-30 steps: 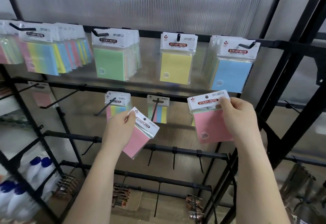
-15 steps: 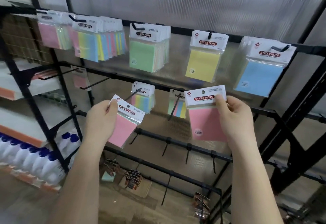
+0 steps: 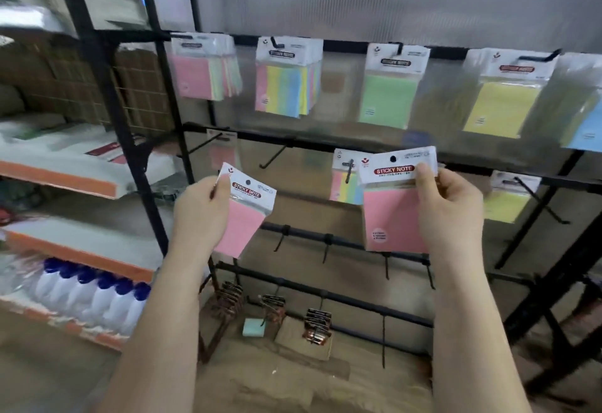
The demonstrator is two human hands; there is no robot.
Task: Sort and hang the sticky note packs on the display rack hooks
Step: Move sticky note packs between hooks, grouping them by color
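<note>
My left hand (image 3: 200, 214) grips a pink sticky note pack (image 3: 242, 217), tilted, in front of the rack's left post. My right hand (image 3: 451, 207) holds a second pink sticky note pack (image 3: 391, 214) upright, thumb on its white header. The black display rack (image 3: 358, 145) carries a top row of hung packs: pink packs (image 3: 195, 70), rainbow packs (image 3: 283, 87), green packs (image 3: 387, 96) and yellow packs (image 3: 501, 106). On the second row hang a single pink pack (image 3: 221, 152), a rainbow pack (image 3: 343, 181) and a yellow pack (image 3: 505, 201). A bare hook (image 3: 273, 158) juts out between them.
Lower rails carry several bare hooks (image 3: 325, 246). Left shelving holds white bottles with blue caps (image 3: 94, 295) and white-orange boxes (image 3: 65, 158). Small dark packs (image 3: 316, 324) hang near the floor, beside a teal pad (image 3: 254, 328).
The view has swung left, so the rack sits further right in frame. Both hands with their pink packs moved left along the rack, now below the pink and rainbow columns.
</note>
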